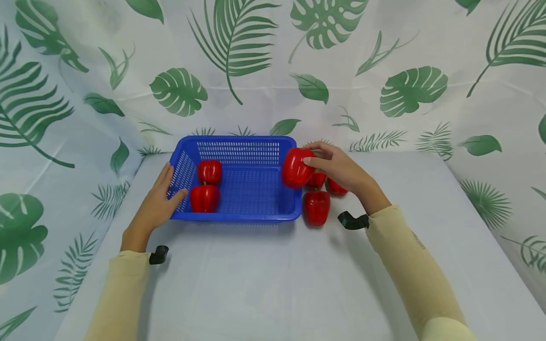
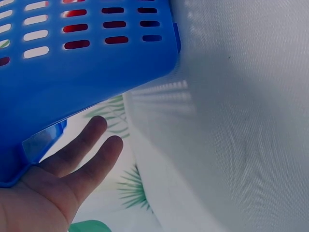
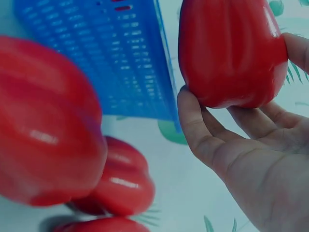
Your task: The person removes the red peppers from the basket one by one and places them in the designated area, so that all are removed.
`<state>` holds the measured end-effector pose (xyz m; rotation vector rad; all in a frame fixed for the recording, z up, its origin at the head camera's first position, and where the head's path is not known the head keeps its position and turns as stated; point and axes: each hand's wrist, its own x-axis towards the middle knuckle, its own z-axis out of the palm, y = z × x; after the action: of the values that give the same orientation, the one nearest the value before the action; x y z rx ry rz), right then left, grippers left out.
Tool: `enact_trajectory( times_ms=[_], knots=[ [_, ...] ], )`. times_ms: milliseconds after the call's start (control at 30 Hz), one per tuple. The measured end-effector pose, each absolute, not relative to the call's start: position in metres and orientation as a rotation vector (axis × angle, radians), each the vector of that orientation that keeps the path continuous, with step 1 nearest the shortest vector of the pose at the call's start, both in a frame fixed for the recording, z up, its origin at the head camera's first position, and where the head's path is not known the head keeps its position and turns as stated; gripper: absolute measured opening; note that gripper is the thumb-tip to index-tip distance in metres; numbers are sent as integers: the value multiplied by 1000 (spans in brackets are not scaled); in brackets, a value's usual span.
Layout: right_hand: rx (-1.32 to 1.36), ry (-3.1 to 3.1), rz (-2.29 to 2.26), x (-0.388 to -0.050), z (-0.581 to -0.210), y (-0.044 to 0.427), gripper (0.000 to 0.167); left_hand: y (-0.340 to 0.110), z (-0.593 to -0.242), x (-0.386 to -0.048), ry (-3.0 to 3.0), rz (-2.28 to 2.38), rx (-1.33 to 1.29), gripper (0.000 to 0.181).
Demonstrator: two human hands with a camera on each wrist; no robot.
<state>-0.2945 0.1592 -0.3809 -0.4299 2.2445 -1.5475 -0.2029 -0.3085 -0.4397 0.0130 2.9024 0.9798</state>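
My right hand (image 1: 339,166) holds a red bell pepper (image 1: 297,167) over the right rim of a blue plastic basket (image 1: 245,217). Thumb and fingers pinch this pepper (image 3: 231,53) at its sides in the right wrist view. Inside the basket, two red bell peppers (image 1: 205,198) sit at the left end. My left hand (image 1: 155,206) lies along the basket's left side, its thumb at the rim. Two of its fingers (image 2: 94,169) look straight in the left wrist view. Just right of the basket, several more bell peppers (image 1: 316,208) sit on the table, partly hidden by the right hand.
A white-covered table (image 1: 264,279) carries the basket. Leaf-printed cloth (image 1: 260,109) hangs behind the table and along its sides. A small black device (image 1: 353,220) sits at the right wrist, and another black device (image 1: 159,255) at the left.
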Motion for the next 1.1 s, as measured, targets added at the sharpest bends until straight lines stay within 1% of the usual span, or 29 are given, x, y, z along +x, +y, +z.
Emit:
enact_trajectory(
  times_ms=[300,800,1100],
  knots=[
    [-347,2232,-1630,-287,-384,186,48,-309,-438,-202,2912,969,24,89],
    [-382,2242,-1700,-266,-403,233,55,-307,-437,-202,2916,978,32,89],
    [-327,2222,-1743,-258,-410,250,57,-307,-438,-202,2905,983,27,89]
  ],
)
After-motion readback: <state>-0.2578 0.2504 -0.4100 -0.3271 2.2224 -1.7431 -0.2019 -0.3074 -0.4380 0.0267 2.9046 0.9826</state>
